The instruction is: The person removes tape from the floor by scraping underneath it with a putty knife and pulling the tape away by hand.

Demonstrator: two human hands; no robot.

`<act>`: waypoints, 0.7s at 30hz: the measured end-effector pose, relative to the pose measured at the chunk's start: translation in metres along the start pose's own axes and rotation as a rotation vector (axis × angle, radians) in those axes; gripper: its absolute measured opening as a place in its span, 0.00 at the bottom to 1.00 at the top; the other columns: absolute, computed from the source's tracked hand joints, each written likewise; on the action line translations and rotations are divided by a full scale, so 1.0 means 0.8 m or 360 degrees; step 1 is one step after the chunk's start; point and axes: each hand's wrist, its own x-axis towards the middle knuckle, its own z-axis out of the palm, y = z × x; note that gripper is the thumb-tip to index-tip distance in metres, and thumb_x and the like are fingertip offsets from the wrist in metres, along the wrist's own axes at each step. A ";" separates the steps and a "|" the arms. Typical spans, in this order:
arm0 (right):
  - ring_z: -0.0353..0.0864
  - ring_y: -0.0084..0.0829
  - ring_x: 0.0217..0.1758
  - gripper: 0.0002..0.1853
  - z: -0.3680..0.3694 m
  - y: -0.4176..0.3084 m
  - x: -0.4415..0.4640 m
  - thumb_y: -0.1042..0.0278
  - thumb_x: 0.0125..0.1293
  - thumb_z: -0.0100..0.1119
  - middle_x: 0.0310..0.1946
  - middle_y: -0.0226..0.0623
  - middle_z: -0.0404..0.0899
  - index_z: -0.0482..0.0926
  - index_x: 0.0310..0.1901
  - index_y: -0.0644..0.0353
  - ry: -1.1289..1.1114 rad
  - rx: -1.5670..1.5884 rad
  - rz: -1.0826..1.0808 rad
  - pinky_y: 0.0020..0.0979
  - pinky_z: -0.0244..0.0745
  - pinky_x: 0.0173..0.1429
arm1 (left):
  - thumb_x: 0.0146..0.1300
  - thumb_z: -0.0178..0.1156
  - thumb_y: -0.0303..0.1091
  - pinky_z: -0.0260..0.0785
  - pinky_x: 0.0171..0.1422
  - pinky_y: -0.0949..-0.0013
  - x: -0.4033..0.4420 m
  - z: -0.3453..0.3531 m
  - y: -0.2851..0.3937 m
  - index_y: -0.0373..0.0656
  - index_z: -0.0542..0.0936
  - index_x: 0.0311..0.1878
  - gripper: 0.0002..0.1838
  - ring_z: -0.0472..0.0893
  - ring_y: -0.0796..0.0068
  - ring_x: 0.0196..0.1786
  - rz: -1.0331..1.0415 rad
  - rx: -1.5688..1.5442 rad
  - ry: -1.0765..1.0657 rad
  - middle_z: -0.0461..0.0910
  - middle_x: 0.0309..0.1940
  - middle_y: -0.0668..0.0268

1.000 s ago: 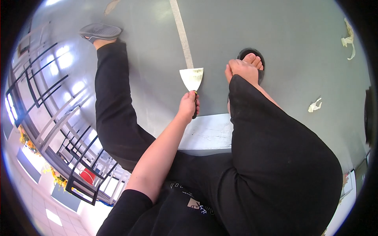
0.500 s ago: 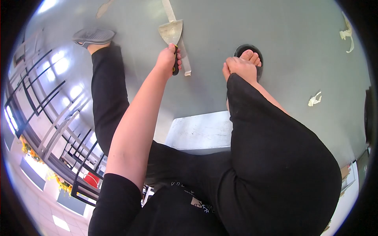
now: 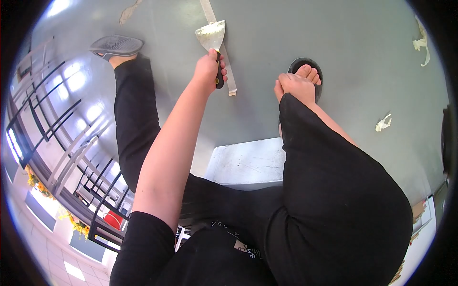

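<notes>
My left hand (image 3: 210,69) is closed around the dark handle of a scraper (image 3: 211,33). Its wide, worn metal blade points away from me and overlaps a pale strip of tape (image 3: 230,71) on the grey floor (image 3: 353,43). Whether the blade touches the strip, I cannot tell. My right hand (image 3: 298,87) has curled fingers at the end of the black trouser leg (image 3: 334,190), above my right foot in a black slipper (image 3: 300,62); its palm is hidden.
A white stool-like block (image 3: 248,159) lies below me. Torn tape scraps (image 3: 383,122) are on the floor at right, and another scrap (image 3: 128,13) at upper left. Metal frames (image 3: 62,157) and a red bucket (image 3: 113,219) stand at left. My left foot wears a grey slipper (image 3: 117,46).
The scraper has slid slightly farther away along the tape strip. The whole view has shifted a little. My right hand stays at the trouser leg.
</notes>
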 end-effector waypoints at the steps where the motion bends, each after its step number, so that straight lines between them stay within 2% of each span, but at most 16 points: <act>1: 0.79 0.41 0.24 0.11 0.000 0.000 0.000 0.65 0.59 0.59 0.20 0.35 0.76 0.70 0.23 0.57 -0.0001 -0.0001 -0.0002 0.40 0.73 0.29 | 0.77 0.40 0.49 0.66 0.26 0.67 -0.001 0.001 0.001 0.42 0.69 0.42 0.19 0.69 0.75 0.24 0.0006 0.0009 0.0009 0.69 0.26 0.68; 3: 0.81 0.34 0.23 0.10 0.000 0.001 0.001 0.65 0.55 0.61 0.19 0.32 0.76 0.71 0.22 0.55 0.0093 -0.0111 -0.0094 0.35 0.76 0.26 | 0.77 0.40 0.49 0.66 0.26 0.67 -0.001 0.002 0.006 0.41 0.69 0.42 0.19 0.69 0.75 0.24 0.0013 0.0015 0.0018 0.69 0.26 0.68; 8: 0.81 0.34 0.23 0.10 -0.003 0.000 0.001 0.66 0.55 0.61 0.19 0.32 0.76 0.71 0.22 0.55 0.0097 -0.0101 -0.0092 0.35 0.76 0.26 | 0.77 0.42 0.48 0.66 0.26 0.68 0.000 -0.009 0.025 0.39 0.72 0.40 0.20 0.69 0.76 0.23 0.0118 0.0213 0.0054 0.70 0.24 0.69; 13: 0.81 0.35 0.24 0.10 0.000 0.002 0.001 0.66 0.55 0.61 0.19 0.33 0.76 0.71 0.22 0.55 0.0116 -0.0072 -0.0105 0.36 0.76 0.26 | 0.77 0.42 0.47 0.66 0.26 0.68 -0.005 -0.024 0.025 0.40 0.73 0.41 0.19 0.69 0.76 0.23 0.0171 0.0152 0.0000 0.70 0.24 0.69; 16: 0.81 0.35 0.24 0.10 -0.002 0.001 0.001 0.66 0.56 0.61 0.19 0.33 0.76 0.71 0.22 0.56 0.0107 -0.0030 -0.0076 0.36 0.76 0.27 | 0.77 0.42 0.47 0.66 0.26 0.67 -0.016 -0.033 -0.011 0.41 0.72 0.41 0.19 0.69 0.75 0.23 0.0120 -0.0118 0.0065 0.70 0.24 0.69; 18: 0.81 0.36 0.25 0.10 -0.002 0.000 0.002 0.65 0.57 0.61 0.20 0.33 0.77 0.72 0.23 0.56 0.0080 -0.0021 -0.0052 0.37 0.76 0.27 | 0.77 0.41 0.52 0.65 0.27 0.67 -0.014 -0.053 -0.061 0.45 0.71 0.41 0.20 0.69 0.73 0.24 0.0015 -0.0438 0.0173 0.70 0.25 0.69; 21: 0.81 0.37 0.25 0.10 0.000 0.002 0.002 0.65 0.57 0.60 0.20 0.34 0.77 0.72 0.23 0.56 0.0080 -0.0002 -0.0057 0.38 0.76 0.28 | 0.77 0.40 0.54 0.66 0.27 0.65 -0.038 -0.081 -0.137 0.45 0.70 0.40 0.21 0.69 0.71 0.23 -0.0110 -0.0288 0.0181 0.70 0.23 0.68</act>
